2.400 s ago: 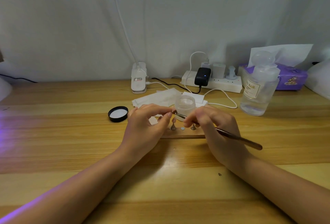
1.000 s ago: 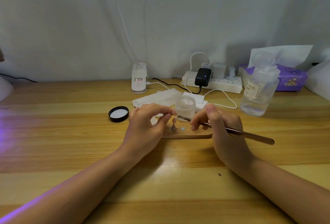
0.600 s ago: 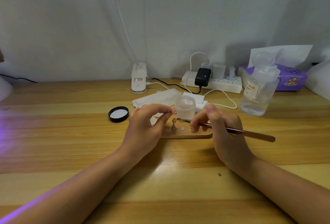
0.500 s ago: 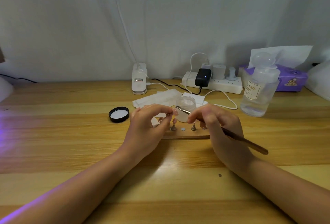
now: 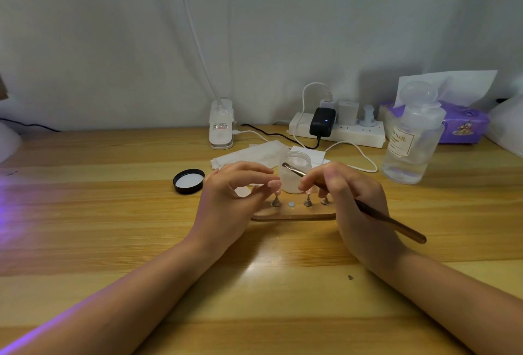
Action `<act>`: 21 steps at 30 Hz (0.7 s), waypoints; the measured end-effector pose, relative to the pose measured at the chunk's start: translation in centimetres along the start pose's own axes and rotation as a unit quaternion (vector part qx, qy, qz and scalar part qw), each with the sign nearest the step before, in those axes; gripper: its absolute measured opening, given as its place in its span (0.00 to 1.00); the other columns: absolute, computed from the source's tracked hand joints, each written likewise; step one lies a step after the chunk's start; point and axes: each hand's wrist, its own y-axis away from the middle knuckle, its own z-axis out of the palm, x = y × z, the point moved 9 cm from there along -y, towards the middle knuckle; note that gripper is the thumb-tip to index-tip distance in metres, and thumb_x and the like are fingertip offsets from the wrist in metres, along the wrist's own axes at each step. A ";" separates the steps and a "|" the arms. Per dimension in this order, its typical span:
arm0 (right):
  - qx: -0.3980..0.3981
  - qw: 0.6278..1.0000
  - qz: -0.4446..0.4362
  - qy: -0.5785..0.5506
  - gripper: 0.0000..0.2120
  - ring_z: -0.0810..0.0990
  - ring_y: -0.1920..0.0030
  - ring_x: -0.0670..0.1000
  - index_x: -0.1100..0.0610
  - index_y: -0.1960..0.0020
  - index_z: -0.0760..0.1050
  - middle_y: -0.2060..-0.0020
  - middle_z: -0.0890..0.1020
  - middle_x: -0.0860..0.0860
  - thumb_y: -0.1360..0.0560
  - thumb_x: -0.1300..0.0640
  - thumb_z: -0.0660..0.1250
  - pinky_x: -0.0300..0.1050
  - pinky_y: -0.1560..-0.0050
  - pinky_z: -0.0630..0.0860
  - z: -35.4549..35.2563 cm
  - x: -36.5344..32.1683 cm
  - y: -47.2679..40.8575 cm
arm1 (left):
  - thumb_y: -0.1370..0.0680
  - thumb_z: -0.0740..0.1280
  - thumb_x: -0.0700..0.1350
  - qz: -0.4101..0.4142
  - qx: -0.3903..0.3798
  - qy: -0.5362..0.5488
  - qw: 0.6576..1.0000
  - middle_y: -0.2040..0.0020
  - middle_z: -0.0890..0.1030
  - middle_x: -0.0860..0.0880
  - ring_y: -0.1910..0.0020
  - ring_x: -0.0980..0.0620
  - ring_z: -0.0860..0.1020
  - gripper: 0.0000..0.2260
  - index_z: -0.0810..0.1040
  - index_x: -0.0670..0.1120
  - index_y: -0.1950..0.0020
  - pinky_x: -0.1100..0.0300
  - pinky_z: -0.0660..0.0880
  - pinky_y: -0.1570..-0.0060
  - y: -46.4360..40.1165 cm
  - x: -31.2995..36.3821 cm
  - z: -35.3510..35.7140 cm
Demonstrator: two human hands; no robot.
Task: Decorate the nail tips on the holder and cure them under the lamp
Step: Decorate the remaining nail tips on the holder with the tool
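A black lid [image 5: 188, 181] is seen lying open-side up on the desk [image 5: 85, 213], left of the work. The left hand [image 5: 232, 199] is held over the left end of the wooden holder [image 5: 294, 214], its thumb and forefinger pinched on a pink nail tip [image 5: 274, 184] just above the pegs. Behind the holder an open frosted jar [image 5: 295, 172] is stood. A slim metal tool [image 5: 368, 210] is pinched in the right hand [image 5: 351, 199], its spatula end raised at the jar's mouth. Product is judged to be being picked up for the held tip. Next, a steady dab onto the tip is called for, then curing; the lamp cannot be identified with certainty.
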 end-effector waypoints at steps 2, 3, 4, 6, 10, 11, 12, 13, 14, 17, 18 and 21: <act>0.003 1.000 0.007 -0.001 0.18 0.77 0.60 0.39 0.50 0.61 0.76 0.64 0.79 0.43 0.26 0.46 0.50 0.29 0.62 0.70 -0.1 0.2 -0.1 | 0.33 0.69 0.47 -0.003 -0.002 0.016 1.000 0.57 0.81 0.57 0.54 0.59 0.79 0.08 0.82 0.50 0.55 0.58 0.75 0.50 0.0 0.0 -0.1; 0.003 1.000 0.006 0.003 0.18 0.77 0.60 0.40 0.50 0.61 0.75 0.65 0.79 0.43 0.26 0.45 0.50 0.29 0.61 0.70 -0.1 0.2 -0.1 | 0.32 0.69 0.46 -0.002 -0.004 0.021 1.000 0.57 0.81 0.57 0.55 0.60 0.79 0.07 0.82 0.50 0.56 0.64 0.75 0.52 0.0 0.1 -0.1; 0.002 1.000 0.001 0.008 0.17 0.77 0.61 0.40 0.49 0.61 0.75 0.65 0.79 0.43 0.26 0.46 0.50 0.30 0.60 0.70 -0.1 0.2 -0.1 | 0.32 0.69 0.46 0.000 -0.008 0.023 1.000 0.58 0.81 0.57 0.56 0.61 0.79 0.07 0.82 0.49 0.56 0.65 0.75 0.53 0.0 0.1 -0.1; 0.001 0.999 -0.025 0.024 0.17 0.76 0.61 0.41 0.49 0.62 0.75 0.66 0.78 0.41 0.25 0.47 0.51 0.34 0.59 0.70 0.0 -0.2 0.0 | 0.32 0.70 0.46 0.000 -0.013 0.017 1.000 0.60 0.82 0.56 0.57 0.58 0.79 0.06 0.82 0.49 0.57 0.57 0.76 0.52 0.0 0.1 0.0; -0.022 0.991 -0.118 0.065 0.23 0.75 0.60 0.40 0.56 0.61 0.78 0.63 0.74 0.36 0.21 0.46 0.50 0.40 0.58 0.71 0.7 -1.9 0.4 | 0.32 0.72 0.43 0.000 -0.006 -0.002 1.000 0.61 0.82 0.55 0.58 0.54 0.79 0.07 0.82 0.50 0.56 0.43 0.74 0.52 0.0 -0.1 -0.1; -0.025 0.989 -0.129 0.074 0.24 0.75 0.60 0.40 0.57 0.61 0.79 0.63 0.74 0.36 0.21 0.47 0.50 0.41 0.58 0.71 0.8 -2.0 0.5 | 0.33 0.71 0.44 -0.003 -0.005 -0.003 1.000 0.61 0.82 0.56 0.57 0.54 0.79 0.08 0.82 0.51 0.55 0.42 0.74 0.52 0.0 -0.1 -0.1; -0.022 0.988 -0.132 0.080 0.22 0.75 0.61 0.40 0.57 0.62 0.78 0.64 0.74 0.37 0.21 0.48 0.51 0.43 0.58 0.72 0.7 -2.0 0.5 | 0.33 0.71 0.46 -0.006 -0.006 -0.005 1.000 0.60 0.82 0.56 0.57 0.54 0.79 0.08 0.82 0.51 0.54 0.42 0.73 0.52 0.0 -0.1 -0.1; -0.018 0.989 -0.122 0.081 0.20 0.75 0.61 0.41 0.55 0.62 0.78 0.65 0.75 0.38 0.22 0.50 0.52 0.47 0.58 0.73 0.5 -1.8 0.4 | 0.33 0.71 0.46 -0.009 -0.007 -0.003 1.000 0.60 0.82 0.56 0.57 0.54 0.79 0.09 0.82 0.51 0.54 0.43 0.73 0.52 0.0 -0.2 -0.1; -0.012 0.993 -0.097 0.073 0.18 0.76 0.61 0.43 0.53 0.62 0.77 0.65 0.76 0.39 0.23 0.51 0.51 0.49 0.58 0.73 0.3 -1.4 0.3 | 0.33 0.71 0.45 -0.012 -0.009 0.001 1.000 0.61 0.82 0.56 0.58 0.55 0.79 0.08 0.82 0.51 0.54 0.44 0.74 0.52 0.0 -0.3 0.0; 0.010 1.000 -0.001 0.011 0.18 0.77 0.60 0.43 0.51 0.61 0.76 0.66 0.79 0.43 0.25 0.47 0.49 0.41 0.58 0.73 -0.3 0.4 -0.1 | 0.32 0.72 0.42 -0.014 -0.008 0.011 1.000 0.61 0.82 0.54 0.59 0.55 0.79 0.07 0.82 0.50 0.56 0.50 0.75 0.56 -0.1 -0.4 0.0; 0.011 1.000 0.004 -0.001 0.18 0.77 0.60 0.42 0.50 0.61 0.75 0.66 0.79 0.44 0.25 0.47 0.49 0.38 0.58 0.72 -0.4 0.5 -0.1 | 0.32 0.72 0.41 -0.015 -0.008 0.011 1.000 0.61 0.82 0.54 0.59 0.55 0.79 0.07 0.82 0.50 0.56 0.50 0.75 0.55 -0.1 -0.4 0.0; -0.017 0.996 -0.064 0.054 0.16 0.76 0.60 0.40 0.49 0.62 0.75 0.67 0.77 0.40 0.24 0.49 0.51 0.41 0.57 0.71 0.4 -1.1 0.2 | 0.33 0.73 0.43 -0.026 -0.002 0.005 1.000 0.61 0.82 0.57 0.57 0.53 0.79 0.08 0.81 0.54 0.57 0.41 0.72 0.51 -0.1 -0.6 -0.1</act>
